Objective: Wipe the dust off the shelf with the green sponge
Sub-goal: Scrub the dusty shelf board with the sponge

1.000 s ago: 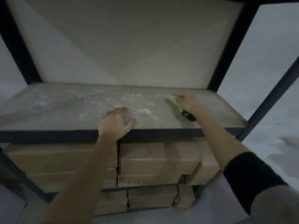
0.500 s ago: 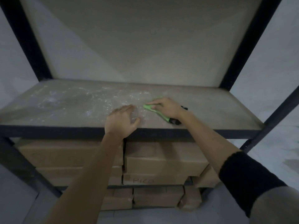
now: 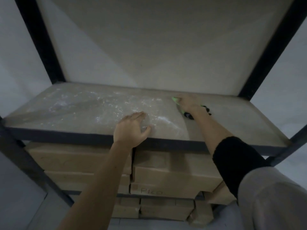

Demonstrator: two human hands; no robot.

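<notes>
The handwritten word "PICO" is showing faintly on one of the brown cardboard boxes (image 3: pixel 174 176) being stored in stacks in the lower centre of the frame. The thin bright green sponge (image 3: pixel 176 100) with a dark edge is being pressed flat against the grey dusty board shelf (image 3: pixel 74 113) at right of centre, near the back, mostly covered by the right hand (image 3: pixel 189 103), whose fingers are being laid over it; whether they are curling round it cannot be told. White dust specks are being left across the shelf's left and middle. The left hand (image 3: pixel 131 130) is being rested on the front edge, fingers loosely spread, nothing held.
</notes>
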